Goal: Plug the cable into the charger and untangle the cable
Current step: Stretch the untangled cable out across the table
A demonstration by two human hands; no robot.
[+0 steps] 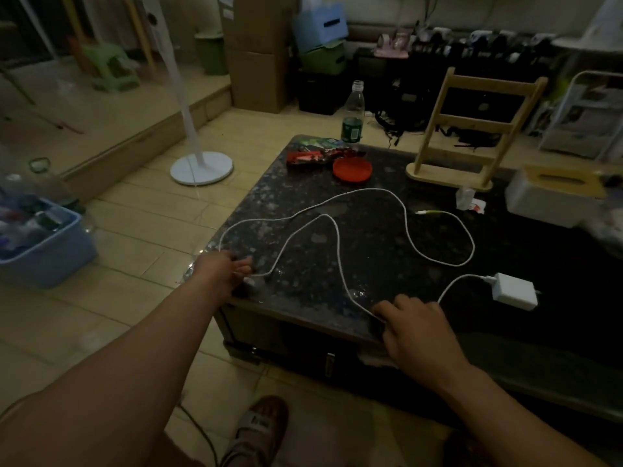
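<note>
A long white cable winds in loose loops over the dark speckled table. One end is plugged into the white charger at the front right. The free end, with a greenish plug, lies further back, near the table's middle. My left hand is at the table's front left corner, fingers closed on a bend of the cable. At the front edge my right hand pinches another bend, just left of the charger.
At the back of the table lie a red lid, snack packets, a plastic bottle, a wooden stand and a tissue box. A fan base and a blue bin stand on the floor at left.
</note>
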